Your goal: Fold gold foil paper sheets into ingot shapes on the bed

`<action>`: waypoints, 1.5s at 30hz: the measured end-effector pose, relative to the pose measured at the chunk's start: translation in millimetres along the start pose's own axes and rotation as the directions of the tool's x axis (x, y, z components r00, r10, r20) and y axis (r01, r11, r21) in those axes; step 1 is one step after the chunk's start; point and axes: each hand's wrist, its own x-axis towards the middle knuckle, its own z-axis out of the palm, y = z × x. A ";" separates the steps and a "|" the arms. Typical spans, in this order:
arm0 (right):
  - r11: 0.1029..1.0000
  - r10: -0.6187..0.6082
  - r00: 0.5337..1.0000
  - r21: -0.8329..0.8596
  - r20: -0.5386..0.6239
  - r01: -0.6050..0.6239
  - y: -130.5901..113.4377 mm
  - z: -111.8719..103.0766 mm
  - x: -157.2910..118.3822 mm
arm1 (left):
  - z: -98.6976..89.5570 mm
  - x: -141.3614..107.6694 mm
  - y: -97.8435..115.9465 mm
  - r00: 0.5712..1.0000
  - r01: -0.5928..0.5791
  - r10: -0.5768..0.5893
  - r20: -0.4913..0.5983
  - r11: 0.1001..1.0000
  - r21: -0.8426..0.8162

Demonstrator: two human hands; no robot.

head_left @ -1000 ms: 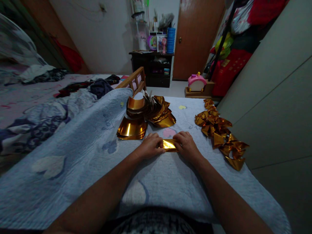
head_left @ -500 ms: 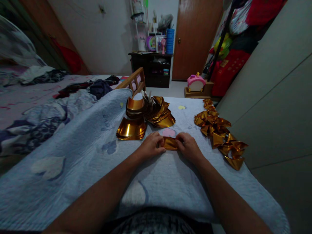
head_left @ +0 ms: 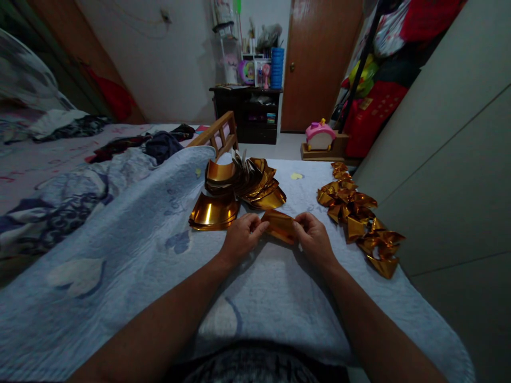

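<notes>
A small piece of shiny gold foil paper point(head_left: 280, 226) is held between my two hands, tilted, over the light blue quilt point(head_left: 275, 298). My left hand point(head_left: 244, 234) pinches its left end between thumb and fingers. At the right end, my right hand point(head_left: 313, 236) grips it the same way. Beyond my left hand lies a short stack of gold sheets point(head_left: 214, 210), with a larger fanned pile of gold sheets point(head_left: 261, 186) touching it behind. Several folded gold foil pieces point(head_left: 357, 213) form a heap along the quilt's right side.
A wooden rail point(head_left: 217, 133) stands at the quilt's far edge. Rumpled clothes point(head_left: 163, 144) lie on a pink bed at the left. A pale cabinet point(head_left: 451, 159) borders the right side. Farther off are a pink toy point(head_left: 320, 135) and a dark shelf point(head_left: 247, 114).
The foil now shows a wider face and is tilted, its left end higher. My left hand has shifted slightly left, and my right hand has moved a little outward and up.
</notes>
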 end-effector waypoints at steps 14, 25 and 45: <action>0.978 0.027 0.989 0.203 0.143 -0.056 0.0 9.0 -5.0 | 14.2 -8.0 8.6 0.985 -0.110 0.127 0.119 0.983 -0.144; 0.984 -0.147 0.957 0.136 0.248 0.116 -1.8 13.0 -7.8 | 25.1 -9.1 3.3 0.970 -0.208 0.228 0.085 0.958 -0.197; 0.955 -0.255 0.900 0.240 0.355 0.176 -6.9 10.3 -11.9 | 22.7 -5.6 -0.4 0.941 -0.333 0.318 -0.113 0.930 -0.157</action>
